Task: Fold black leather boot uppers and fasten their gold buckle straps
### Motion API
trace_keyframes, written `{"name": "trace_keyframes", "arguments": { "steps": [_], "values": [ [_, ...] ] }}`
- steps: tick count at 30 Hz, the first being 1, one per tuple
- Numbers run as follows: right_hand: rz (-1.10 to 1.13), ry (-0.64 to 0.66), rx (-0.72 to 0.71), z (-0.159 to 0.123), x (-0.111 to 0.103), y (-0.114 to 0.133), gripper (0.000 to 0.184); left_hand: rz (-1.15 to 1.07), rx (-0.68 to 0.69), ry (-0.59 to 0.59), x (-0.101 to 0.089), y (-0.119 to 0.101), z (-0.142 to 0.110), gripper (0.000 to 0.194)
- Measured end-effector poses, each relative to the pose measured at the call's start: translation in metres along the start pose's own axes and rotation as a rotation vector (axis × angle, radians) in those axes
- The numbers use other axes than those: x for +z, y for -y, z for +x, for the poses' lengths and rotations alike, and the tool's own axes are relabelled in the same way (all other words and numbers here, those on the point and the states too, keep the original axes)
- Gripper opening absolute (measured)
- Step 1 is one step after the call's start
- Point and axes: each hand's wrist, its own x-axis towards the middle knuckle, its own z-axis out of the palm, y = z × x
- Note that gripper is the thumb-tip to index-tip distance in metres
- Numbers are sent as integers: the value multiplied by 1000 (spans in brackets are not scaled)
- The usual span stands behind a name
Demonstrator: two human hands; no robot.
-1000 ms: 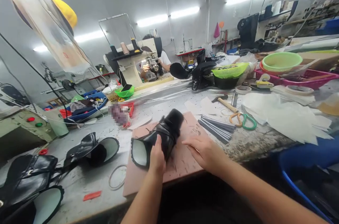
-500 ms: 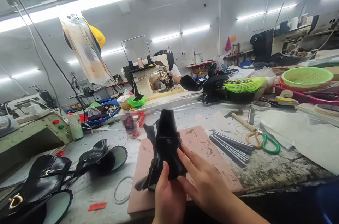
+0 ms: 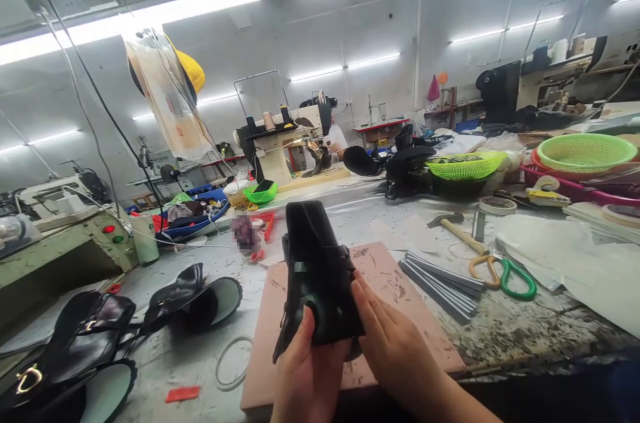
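Both hands hold a glossy black leather shoe upper above a pinkish board. My left hand grips its lower left part from below, thumb pressed on the front face. At the lower right edge, my right hand has its fingers closed on the leather. A strap crosses the middle of the piece, and its far end points away from me. The undersides of the fingers and the back of the piece are hidden.
Black leather shoe uppers lie on the left, near a roll ring and a red strip. Grey-white strips, scissors and a hammer lie right. A sewing machine stands behind, with a person beside it.
The black upper has turned so its broad face shows more, and its far end has shifted left. My right hand has moved from lying on the face to its right edge.
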Motion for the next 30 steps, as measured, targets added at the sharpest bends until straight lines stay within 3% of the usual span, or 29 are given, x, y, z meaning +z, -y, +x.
{"name": "trace_keyframes", "arguments": {
  "steps": [9,12,20,26,30],
  "values": [
    [198,-87,95,-4,-1,10,66,-56,-46,327,-7,7,1,50],
    [215,-86,152,-2,-1,11,68,-73,-40,361,-8,10,2,49],
    [235,-81,182,-6,-1,14,58,-58,-99,319,-8,17,-3,46],
    [358,-16,452,-10,6,22,66,-6,-220,255,-3,16,-4,46],
    [459,-99,474,0,9,2,59,159,-28,161,1,25,-11,33]
  ]
}}
